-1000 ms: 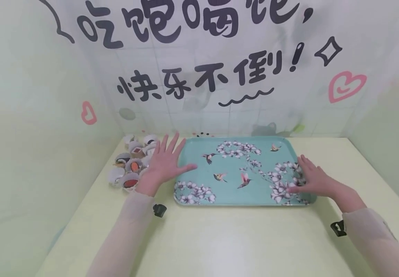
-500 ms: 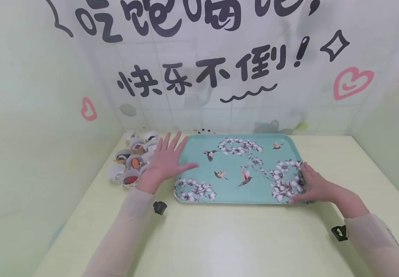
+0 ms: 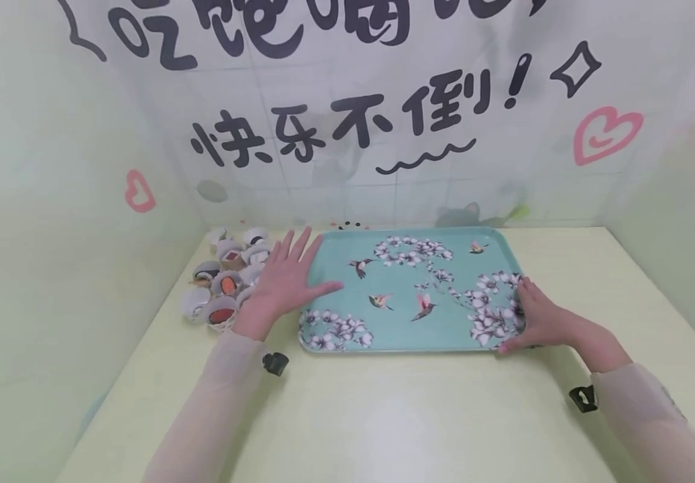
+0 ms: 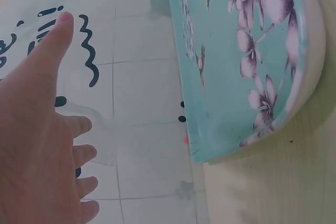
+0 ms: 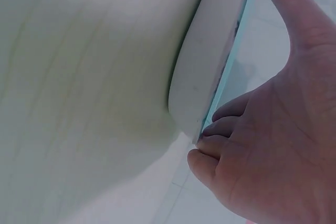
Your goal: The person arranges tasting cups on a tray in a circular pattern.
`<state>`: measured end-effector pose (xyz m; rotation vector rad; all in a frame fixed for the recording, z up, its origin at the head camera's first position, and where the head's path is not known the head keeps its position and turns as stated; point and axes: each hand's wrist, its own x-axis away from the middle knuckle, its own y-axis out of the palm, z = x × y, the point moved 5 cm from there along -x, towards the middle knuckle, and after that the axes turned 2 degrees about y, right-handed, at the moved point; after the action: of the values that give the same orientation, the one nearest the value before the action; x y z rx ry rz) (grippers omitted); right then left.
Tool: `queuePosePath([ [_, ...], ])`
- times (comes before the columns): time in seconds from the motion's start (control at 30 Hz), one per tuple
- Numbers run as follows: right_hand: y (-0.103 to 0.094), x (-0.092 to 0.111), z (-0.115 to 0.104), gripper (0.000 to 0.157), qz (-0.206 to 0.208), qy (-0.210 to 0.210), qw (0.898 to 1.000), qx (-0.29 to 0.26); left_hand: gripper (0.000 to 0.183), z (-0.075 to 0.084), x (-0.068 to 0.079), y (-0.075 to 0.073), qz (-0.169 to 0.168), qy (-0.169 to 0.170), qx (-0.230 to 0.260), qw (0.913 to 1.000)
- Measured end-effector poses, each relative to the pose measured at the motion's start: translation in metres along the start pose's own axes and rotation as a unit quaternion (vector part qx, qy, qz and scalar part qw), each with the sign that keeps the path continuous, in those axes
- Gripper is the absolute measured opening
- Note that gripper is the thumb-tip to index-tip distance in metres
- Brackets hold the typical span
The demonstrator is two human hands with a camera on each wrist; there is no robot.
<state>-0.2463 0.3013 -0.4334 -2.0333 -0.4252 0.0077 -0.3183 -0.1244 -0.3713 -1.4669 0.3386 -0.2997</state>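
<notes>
A teal rectangular tray (image 3: pixel 414 341) printed with birds and white blossoms lies against the back of the table. My left hand (image 3: pixel 281 285) is spread over its left edge, palm down, thumb pointing across the tray. In the left wrist view the left hand (image 4: pixel 39 129) appears apart from the tray's rim (image 4: pixel 299 61), holding nothing. At the tray's right front corner, my right hand (image 3: pixel 543 322) touches the rim with its fingers along the right side and its thumb at the front edge. The right wrist view shows the tray's pale outer side (image 5: pixel 202 61) beside those fingers.
Several small sushi-like pieces in pale wrappings (image 3: pixel 221 285) are clustered left of the tray, near the left hand. A printed backdrop (image 3: pixel 347 194) stands directly behind the tray. Small black parts (image 3: pixel 275 363) sit under each wrist. The pale table (image 3: pixel 408 416) extends toward me.
My right hand has slid slightly toward me along the tray's right side, its thumb now at the front edge rather than over the blossoms. The left hand keeps its place; the head view shifts slightly.
</notes>
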Motion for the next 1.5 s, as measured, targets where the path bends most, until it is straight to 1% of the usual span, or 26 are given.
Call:
queuePosePath([
  [0.1, 0.001, -0.001, 0.001, 0.143, 0.0, 0.004, 1.0, 0.002, 0.104, 0.001, 0.002, -0.001, 0.007, 0.001, 0.001, 1.0],
  [0.2, 0.002, -0.001, 0.001, 0.143, 0.002, 0.004, 1.0, 0.0, 0.105, 0.001, 0.004, -0.004, 0.007, -0.002, -0.003, 1.0],
  [0.3, 0.003, 0.0, 0.001, 0.143, 0.001, 0.01, 1.0, 0.003, 0.105, 0.001, 0.007, -0.007, 0.004, -0.004, -0.013, 0.9999],
  [0.4, 0.002, 0.0, -0.001, 0.143, 0.001, 0.016, 1.0, 0.01, 0.106, -0.001, 0.01, -0.011, 0.008, -0.002, -0.03, 0.9995],
  [0.53, 0.001, -0.001, -0.004, 0.142, -0.001, 0.014, 1.0, 0.017, 0.108, -0.004, 0.015, -0.015, 0.011, -0.003, -0.046, 0.9989],
  [0.67, 0.002, -0.001, -0.004, 0.141, -0.002, 0.007, 1.0, 0.028, 0.108, -0.006, 0.017, -0.017, 0.014, -0.002, -0.047, 0.9988],
  [0.87, 0.001, 0.001, -0.003, 0.141, 0.007, -0.002, 0.999, 0.046, 0.107, -0.009, 0.02, -0.023, 0.025, -0.004, -0.03, 0.9992],
  [1.1, 0.001, 0.002, -0.001, 0.141, 0.011, -0.002, 0.999, 0.05, 0.105, -0.016, 0.026, -0.028, 0.03, -0.011, -0.008, 0.9994],
  [1.2, 0.001, 0.003, -0.002, 0.14, 0.014, -0.002, 0.999, 0.047, 0.107, -0.014, 0.03, -0.022, 0.007, -0.006, 0.019, 0.9998],
  [1.3, 0.001, 0.004, -0.002, 0.14, 0.014, -0.002, 0.999, 0.042, 0.113, -0.009, 0.033, -0.011, -0.034, 0.001, 0.062, 0.9975],
  [1.43, 0.0, 0.003, -0.002, 0.14, 0.014, -0.007, 0.999, 0.037, 0.121, -0.005, 0.038, 0.006, -0.086, -0.001, 0.115, 0.9897],
  [1.5, 0.0, 0.003, -0.003, 0.14, 0.012, -0.008, 0.999, 0.036, 0.125, -0.004, 0.041, 0.015, -0.111, -0.002, 0.139, 0.9841],
])
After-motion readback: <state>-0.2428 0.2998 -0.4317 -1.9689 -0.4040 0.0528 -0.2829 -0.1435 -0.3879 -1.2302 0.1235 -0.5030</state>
